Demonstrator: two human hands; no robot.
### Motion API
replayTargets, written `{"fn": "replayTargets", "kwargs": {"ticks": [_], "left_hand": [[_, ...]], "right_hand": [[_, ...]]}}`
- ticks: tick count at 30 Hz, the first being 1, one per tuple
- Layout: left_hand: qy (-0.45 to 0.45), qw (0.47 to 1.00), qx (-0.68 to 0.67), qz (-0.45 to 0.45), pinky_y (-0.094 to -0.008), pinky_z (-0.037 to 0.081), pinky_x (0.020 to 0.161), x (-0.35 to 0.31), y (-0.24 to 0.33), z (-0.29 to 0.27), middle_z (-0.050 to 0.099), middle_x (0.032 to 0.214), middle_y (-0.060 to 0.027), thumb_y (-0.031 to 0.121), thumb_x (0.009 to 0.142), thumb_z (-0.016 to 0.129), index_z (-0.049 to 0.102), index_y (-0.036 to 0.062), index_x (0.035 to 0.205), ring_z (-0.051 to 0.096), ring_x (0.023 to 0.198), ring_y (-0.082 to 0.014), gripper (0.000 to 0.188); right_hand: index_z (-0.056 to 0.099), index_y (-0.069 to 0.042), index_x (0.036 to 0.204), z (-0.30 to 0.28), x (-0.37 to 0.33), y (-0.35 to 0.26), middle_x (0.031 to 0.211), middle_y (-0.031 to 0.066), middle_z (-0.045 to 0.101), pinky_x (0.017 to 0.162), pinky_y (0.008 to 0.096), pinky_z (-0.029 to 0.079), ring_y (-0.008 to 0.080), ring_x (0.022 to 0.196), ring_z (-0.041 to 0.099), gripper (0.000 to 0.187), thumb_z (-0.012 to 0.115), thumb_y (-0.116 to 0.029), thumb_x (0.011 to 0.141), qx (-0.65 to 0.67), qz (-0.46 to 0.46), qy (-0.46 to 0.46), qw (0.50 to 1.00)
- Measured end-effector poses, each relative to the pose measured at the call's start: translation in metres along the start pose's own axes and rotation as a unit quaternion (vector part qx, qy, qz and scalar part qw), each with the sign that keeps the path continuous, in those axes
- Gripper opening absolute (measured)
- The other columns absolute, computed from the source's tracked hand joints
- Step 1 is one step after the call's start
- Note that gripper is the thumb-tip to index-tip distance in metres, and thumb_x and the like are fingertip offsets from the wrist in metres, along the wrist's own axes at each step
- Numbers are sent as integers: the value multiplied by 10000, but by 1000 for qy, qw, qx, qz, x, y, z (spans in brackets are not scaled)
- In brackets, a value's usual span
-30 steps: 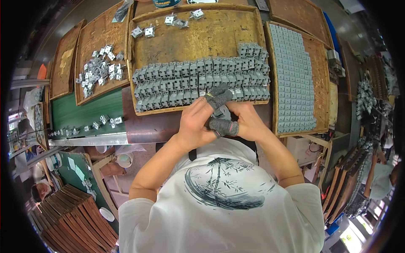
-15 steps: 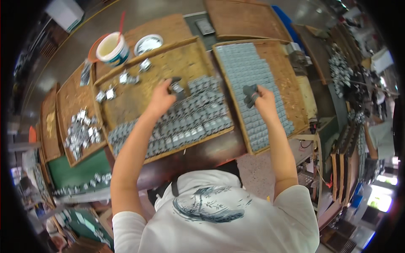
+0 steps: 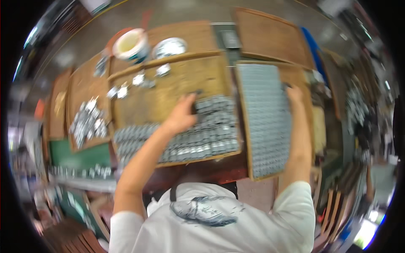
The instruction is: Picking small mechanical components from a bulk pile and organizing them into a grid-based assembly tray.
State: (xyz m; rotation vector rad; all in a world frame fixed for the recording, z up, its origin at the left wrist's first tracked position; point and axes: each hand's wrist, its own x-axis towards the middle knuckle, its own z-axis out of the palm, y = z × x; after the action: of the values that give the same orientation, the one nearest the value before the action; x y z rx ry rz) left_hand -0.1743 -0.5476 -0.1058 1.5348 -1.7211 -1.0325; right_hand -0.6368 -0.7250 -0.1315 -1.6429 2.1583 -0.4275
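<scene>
Matt wood trays (image 3: 185, 80) w/ shiny metal parts (image 3: 202, 135)

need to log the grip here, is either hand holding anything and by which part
Cannot be told: the frame is blurred. The left hand rests on the rows of grey metal parts; the right hand lies at the right tray's far edge.

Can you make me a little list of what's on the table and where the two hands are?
Left hand: on rows of grey metal parts in the middle wooden tray
Right hand: at the far edge of the right tray, beside its packed grey parts
Far left tray: loose metal parts
Behind: cup, round tin
Picture: blurred
</scene>
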Motion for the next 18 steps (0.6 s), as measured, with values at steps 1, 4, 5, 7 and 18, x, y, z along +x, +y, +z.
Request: {"fn": "replayTargets", "kwargs": {"ticks": [1,4,5,7,18], "left_hand": [[-7,1000,5,13,-455,433,931,-1,37,-2,503,1134,-252,90,675,638,504,39,1258,479,1113,-423,600],[103,992,3,73,-410,429,964,-32,45,-13,501,1169,-209,-6,713,627,529,68,1275,494,1118,-394,575],[207,975,66,35,-408,429,964,-72,32,-32,509,1170,-208,1,704,639,557,64,1242,496,1121,-392,548],[292,945,141,34,-406,432,964,-106,23,-64,525,1198,-200,-8,660,649,603,56,1165,499,1143,-387,512],[256,721,346,-542,-494,515,776,-310,-117,-209,690,968,-205,338,765,627,673,117,1073,653,939,-396,382]], "right_hand": [[696,-126,1162,-1,19,52,1137,187,679,959,421,461,357,1112,615,431,565,-357,823,-47,31,39,998],[689,-12,1134,-28,43,159,1092,159,698,864,386,490,259,1004,638,413,639,-262,809,80,54,117,988],[702,-13,1105,-3,10,25,1097,144,690,839,380,498,245,995,625,354,648,-216,820,105,-1,119,987],[636,-8,1188,-7,10,43,1112,130,654,798,357,500,255,957,613,398,678,-174,829,319,28,143,936],[572,5,1251,20,-178,-98,1147,97,624,701,302,519,194,908,626,314,584,-85,950,617,-60,-64,782]]}}
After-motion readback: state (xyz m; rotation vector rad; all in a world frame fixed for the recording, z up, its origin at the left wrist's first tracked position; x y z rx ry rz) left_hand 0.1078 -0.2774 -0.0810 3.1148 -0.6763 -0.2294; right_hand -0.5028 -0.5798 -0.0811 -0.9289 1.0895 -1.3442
